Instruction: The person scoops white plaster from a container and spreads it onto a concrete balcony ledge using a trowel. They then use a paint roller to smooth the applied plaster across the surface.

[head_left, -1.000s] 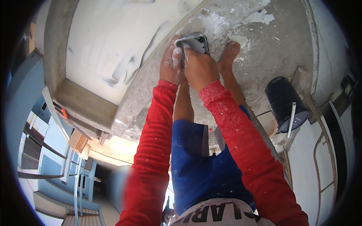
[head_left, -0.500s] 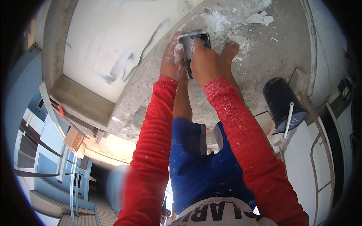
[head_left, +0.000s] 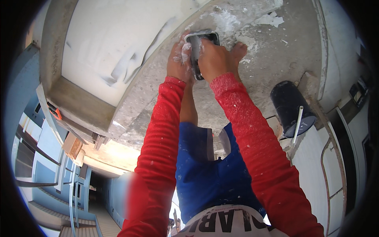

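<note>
A small dark rectangular tray [head_left: 215, 36] with rounded corners and white residue on its rim is held low over the concrete, near my feet. My left hand [head_left: 179, 61] grips its left side, with white paste smeared on the fingers. My right hand [head_left: 216, 62] reaches over the tray with its fingers curled down inside. Whatever those fingers hold, if anything, is hidden beneath the hand. A greyish-white surface shows in the tray between the two hands.
White flakes [head_left: 272, 19] and powder litter the concrete floor [head_left: 292, 47]. To the right lies a black bucket [head_left: 290, 102] with a pale stick [head_left: 299, 122] beside it. A framed white panel [head_left: 110, 39] lies at left. My bare foot [head_left: 239, 51] is just beyond my right hand.
The right hand has shifted slightly within the tray, its fingers now lower and more hidden. The left hand keeps its grip. The whole view has moved a little.
</note>
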Available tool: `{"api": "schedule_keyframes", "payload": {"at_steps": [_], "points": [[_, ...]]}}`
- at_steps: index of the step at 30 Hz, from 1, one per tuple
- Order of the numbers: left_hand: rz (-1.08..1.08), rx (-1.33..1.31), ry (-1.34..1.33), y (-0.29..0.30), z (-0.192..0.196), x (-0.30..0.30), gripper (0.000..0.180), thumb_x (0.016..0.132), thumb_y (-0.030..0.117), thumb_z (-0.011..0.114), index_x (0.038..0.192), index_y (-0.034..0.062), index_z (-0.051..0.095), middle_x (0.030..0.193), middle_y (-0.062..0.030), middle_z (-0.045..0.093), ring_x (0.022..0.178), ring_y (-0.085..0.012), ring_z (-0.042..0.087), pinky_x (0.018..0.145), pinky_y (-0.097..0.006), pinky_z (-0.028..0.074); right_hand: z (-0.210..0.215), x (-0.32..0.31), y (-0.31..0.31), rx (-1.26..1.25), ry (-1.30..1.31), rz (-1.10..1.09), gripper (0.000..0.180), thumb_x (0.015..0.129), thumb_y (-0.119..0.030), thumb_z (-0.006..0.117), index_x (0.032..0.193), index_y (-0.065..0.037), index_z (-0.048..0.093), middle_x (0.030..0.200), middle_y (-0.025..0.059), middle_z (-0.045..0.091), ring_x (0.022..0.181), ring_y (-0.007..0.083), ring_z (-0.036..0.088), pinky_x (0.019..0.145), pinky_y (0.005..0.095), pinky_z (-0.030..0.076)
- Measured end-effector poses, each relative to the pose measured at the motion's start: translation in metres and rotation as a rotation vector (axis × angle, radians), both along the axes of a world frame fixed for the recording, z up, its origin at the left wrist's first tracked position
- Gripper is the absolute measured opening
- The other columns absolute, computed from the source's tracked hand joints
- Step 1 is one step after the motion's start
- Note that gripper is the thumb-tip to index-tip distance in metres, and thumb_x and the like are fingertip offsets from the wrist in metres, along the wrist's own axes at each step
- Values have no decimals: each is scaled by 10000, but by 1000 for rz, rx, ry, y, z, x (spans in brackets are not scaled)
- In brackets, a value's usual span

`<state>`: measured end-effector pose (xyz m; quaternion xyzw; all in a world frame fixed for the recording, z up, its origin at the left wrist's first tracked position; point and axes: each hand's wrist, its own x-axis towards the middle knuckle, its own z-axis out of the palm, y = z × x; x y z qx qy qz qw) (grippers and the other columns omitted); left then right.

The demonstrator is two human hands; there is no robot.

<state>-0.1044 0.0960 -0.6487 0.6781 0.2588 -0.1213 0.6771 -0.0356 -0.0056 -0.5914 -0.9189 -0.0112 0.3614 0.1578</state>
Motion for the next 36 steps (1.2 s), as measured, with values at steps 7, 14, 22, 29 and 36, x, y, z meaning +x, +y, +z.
{"api": "schedule_keyframes", "payload": {"at_steps": [7, 14, 22, 29, 36], "points": [[-73, 81, -29, 4, -15, -5, 580, 1044, 455, 379, 1452, 44, 419, 1401, -128, 503, 1273, -194, 482, 1063, -313, 375, 11, -4, -7, -90, 77, 234, 130, 856, -109, 597, 957, -61, 664, 832, 180, 710, 807, 348, 715, 699, 428, 575], [-78, 77, 44, 4, -12, -5, 584, 1046, 474, 351, 1464, 72, 418, 1362, -122, 530, 1190, -180, 517, 1005, -302, 412, 16, -12, -16, -85, 136, 350, 147, 849, -116, 620, 982, -67, 657, 836, 173, 716, 808, 335, 719, 681, 419, 576], [-91, 142, 74, 5, -6, -4, 583, 1047, 471, 356, 1456, 61, 423, 1301, -92, 557, 1043, -152, 554, 846, -265, 475, 19, -9, -23, -36, -21, 301, 181, 827, -80, 633, 999, -30, 602, 795, 175, 697, 778, 364, 707, 666, 443, 571], [40, -7, 29, -2, -12, -6, 437, 1051, 326, 405, 1383, 63, 514, 1350, -164, 543, 1288, -310, 501, 1070, -358, 371, 8, 7, -2, 11, -45, 232, 199, 834, -85, 627, 1014, -26, 566, 895, 184, 690, 793, 358, 705, 671, 436, 573], [-15, 68, -51, 2, -17, -8, 437, 1050, 332, 400, 1399, 90, 505, 1340, -172, 540, 1283, -328, 501, 1061, -365, 378, 1, 0, 1, -44, -201, 350, 170, 859, -120, 597, 1022, -76, 623, 950, 110, 706, 813, 310, 713, 694, 464, 514]]}}
